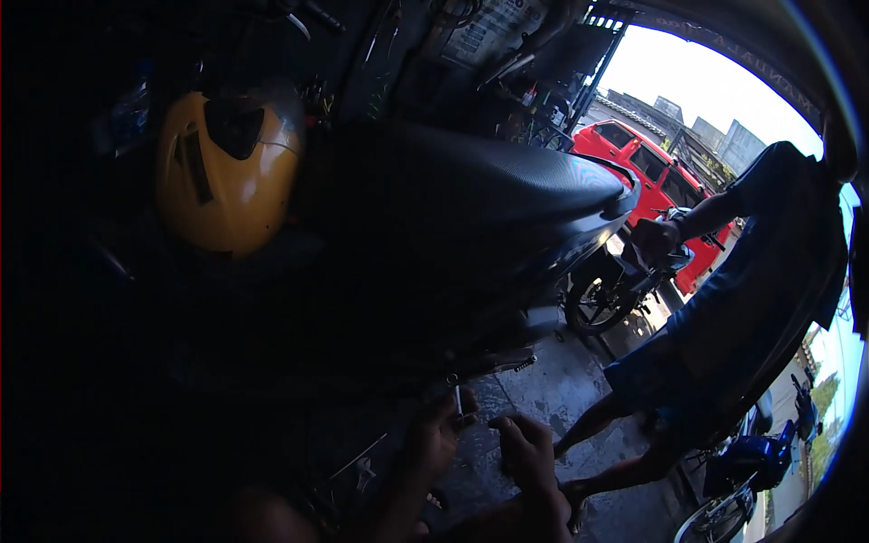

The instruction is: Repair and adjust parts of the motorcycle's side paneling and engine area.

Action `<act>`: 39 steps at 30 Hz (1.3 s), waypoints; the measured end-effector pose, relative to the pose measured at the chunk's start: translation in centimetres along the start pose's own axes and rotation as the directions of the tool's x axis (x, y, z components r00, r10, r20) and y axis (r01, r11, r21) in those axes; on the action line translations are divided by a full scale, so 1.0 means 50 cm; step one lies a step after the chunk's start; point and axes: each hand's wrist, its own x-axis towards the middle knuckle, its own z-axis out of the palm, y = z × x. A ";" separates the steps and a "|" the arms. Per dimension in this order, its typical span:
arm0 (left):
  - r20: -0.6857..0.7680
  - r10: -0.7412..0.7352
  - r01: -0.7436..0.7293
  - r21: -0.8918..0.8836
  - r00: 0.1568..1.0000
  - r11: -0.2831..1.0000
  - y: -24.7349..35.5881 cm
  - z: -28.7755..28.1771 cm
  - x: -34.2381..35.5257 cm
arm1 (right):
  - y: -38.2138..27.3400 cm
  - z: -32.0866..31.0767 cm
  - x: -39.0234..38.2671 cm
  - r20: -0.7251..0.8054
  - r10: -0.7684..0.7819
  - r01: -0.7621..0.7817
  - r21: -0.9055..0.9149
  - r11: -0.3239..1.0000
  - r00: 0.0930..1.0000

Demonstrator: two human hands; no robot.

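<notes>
My left hand (437,433) is closed around a small ring-ended wrench (458,399), whose ring points up and away from me. Just to its right, my right hand (527,447) is curled with thumb and fingers pressed together; anything in that pinch is too small and dark to make out. The two hands are close but apart, low in front of a dark motorcycle with a long black seat (471,176). Its lower side is lost in shadow.
A yellow helmet (231,195) rests at the motorcycle's left. Slim metal tools (365,471) lie on the floor left of my hands. A person in dark clothes (733,281) stands close on the right. Beyond are parked motorcycles (749,466) and a red car (647,167).
</notes>
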 end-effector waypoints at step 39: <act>-0.096 0.121 -0.117 0.053 0.988 0.992 -0.004 -0.038 0.005 | -0.120 -0.058 0.098 -0.096 -0.322 0.327 0.049 0.944 0.942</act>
